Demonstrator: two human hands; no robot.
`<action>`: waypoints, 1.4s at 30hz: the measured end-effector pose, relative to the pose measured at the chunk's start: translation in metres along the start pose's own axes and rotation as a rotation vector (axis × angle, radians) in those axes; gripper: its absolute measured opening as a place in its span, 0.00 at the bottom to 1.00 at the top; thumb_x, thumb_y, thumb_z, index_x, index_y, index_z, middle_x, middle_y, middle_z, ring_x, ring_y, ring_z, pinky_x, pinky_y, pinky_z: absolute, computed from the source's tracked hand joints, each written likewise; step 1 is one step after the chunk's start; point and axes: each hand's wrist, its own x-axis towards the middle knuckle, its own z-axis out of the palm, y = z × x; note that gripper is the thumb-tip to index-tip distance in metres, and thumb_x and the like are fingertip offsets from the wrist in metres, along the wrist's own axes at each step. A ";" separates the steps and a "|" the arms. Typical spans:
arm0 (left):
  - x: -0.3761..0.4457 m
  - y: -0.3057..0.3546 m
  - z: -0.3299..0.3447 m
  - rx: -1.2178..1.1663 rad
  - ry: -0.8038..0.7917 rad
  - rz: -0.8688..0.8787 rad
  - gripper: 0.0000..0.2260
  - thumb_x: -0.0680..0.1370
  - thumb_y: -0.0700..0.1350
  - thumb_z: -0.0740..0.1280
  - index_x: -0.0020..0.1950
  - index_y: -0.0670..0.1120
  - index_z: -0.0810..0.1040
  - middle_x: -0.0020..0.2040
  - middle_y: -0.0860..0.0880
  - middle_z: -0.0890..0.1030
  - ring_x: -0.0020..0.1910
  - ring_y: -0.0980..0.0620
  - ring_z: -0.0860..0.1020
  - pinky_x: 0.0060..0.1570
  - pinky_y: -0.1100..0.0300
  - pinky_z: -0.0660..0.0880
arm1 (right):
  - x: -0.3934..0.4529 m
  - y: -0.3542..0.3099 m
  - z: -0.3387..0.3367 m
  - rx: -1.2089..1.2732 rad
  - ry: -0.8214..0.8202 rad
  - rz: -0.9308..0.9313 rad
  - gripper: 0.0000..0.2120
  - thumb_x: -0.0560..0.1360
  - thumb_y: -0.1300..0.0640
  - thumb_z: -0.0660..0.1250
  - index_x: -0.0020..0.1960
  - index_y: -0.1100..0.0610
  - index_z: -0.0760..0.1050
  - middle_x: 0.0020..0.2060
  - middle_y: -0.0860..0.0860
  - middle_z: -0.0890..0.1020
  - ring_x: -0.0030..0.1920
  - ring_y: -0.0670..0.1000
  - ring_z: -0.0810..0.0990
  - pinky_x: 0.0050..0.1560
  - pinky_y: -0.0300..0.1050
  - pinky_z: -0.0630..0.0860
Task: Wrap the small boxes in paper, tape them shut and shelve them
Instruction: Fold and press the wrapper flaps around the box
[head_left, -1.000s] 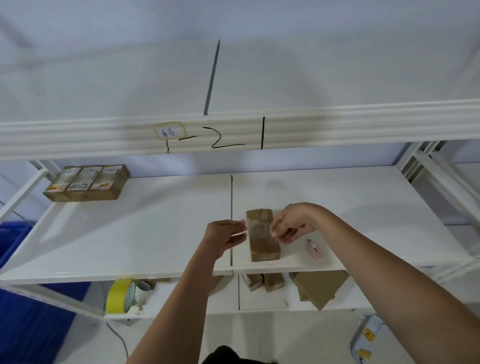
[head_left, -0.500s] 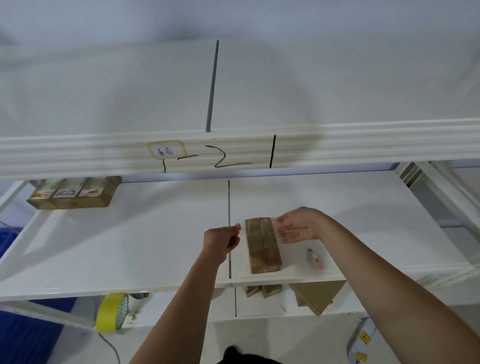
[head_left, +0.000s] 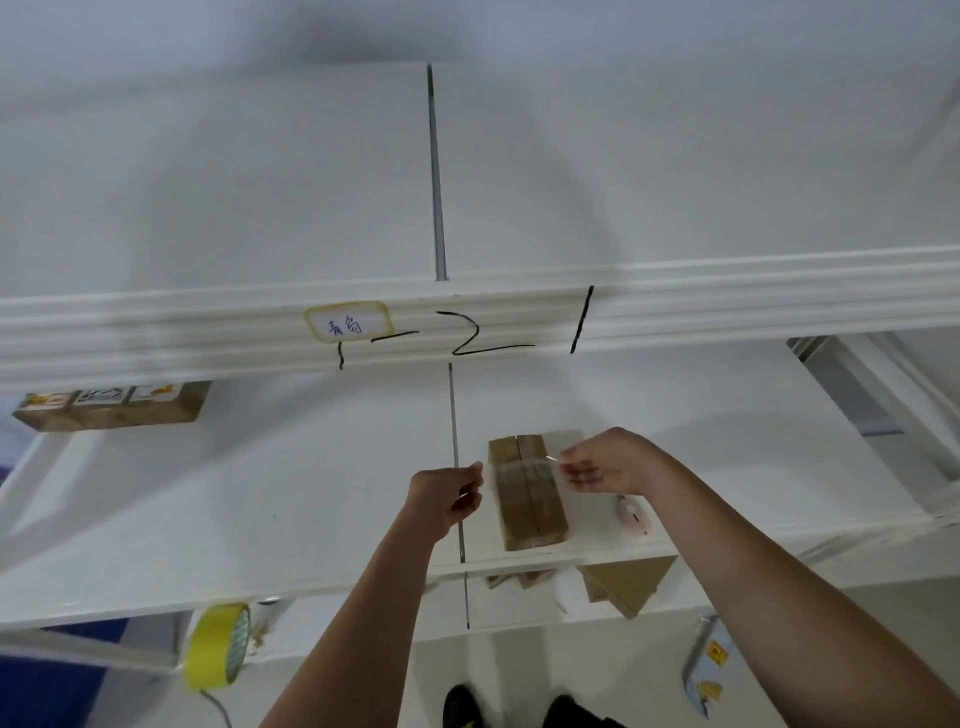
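Note:
Two small boxes wrapped in brown paper (head_left: 527, 493) lie side by side near the front edge of the white shelf (head_left: 260, 499). A strip of clear tape (head_left: 522, 463) stretches across and just above them. My left hand (head_left: 448, 493) pinches the strip's left end, to the left of the boxes. My right hand (head_left: 602, 463) pinches the right end, to the right of the boxes. Both hands hover a little above the shelf.
A small pink tape cutter (head_left: 634, 515) lies right of the boxes. Three printed boxes (head_left: 111, 410) sit at the back left. A yellow tape roll (head_left: 221, 647), brown paper sheets (head_left: 626, 582) and more small wrapped boxes (head_left: 519, 578) lie on the lower shelf. An upper shelf beam (head_left: 727, 306) overhangs.
My hands drew apart from the boxes and now hold a strip of clear tape taut between them. The camera tilted up, so the shelf sits lower in view.

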 end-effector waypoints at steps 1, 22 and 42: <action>0.000 -0.001 0.000 -0.004 -0.012 0.001 0.09 0.73 0.35 0.76 0.49 0.32 0.82 0.40 0.40 0.82 0.39 0.46 0.80 0.40 0.58 0.80 | 0.001 0.000 -0.001 0.005 -0.003 0.016 0.07 0.75 0.68 0.72 0.52 0.66 0.79 0.43 0.60 0.83 0.45 0.58 0.83 0.60 0.56 0.80; -0.006 -0.030 0.008 0.201 0.218 0.101 0.09 0.71 0.43 0.79 0.45 0.40 0.84 0.43 0.44 0.85 0.37 0.48 0.76 0.39 0.56 0.80 | 0.018 0.029 -0.009 -0.078 0.062 -0.197 0.07 0.73 0.71 0.73 0.51 0.68 0.81 0.47 0.63 0.84 0.46 0.57 0.85 0.43 0.45 0.84; 0.009 -0.036 0.015 0.278 0.318 0.129 0.10 0.72 0.46 0.79 0.44 0.41 0.84 0.40 0.46 0.85 0.35 0.51 0.77 0.37 0.59 0.78 | 0.030 0.043 -0.010 -0.067 0.180 -0.237 0.15 0.71 0.70 0.75 0.56 0.65 0.78 0.50 0.63 0.83 0.45 0.58 0.86 0.48 0.50 0.85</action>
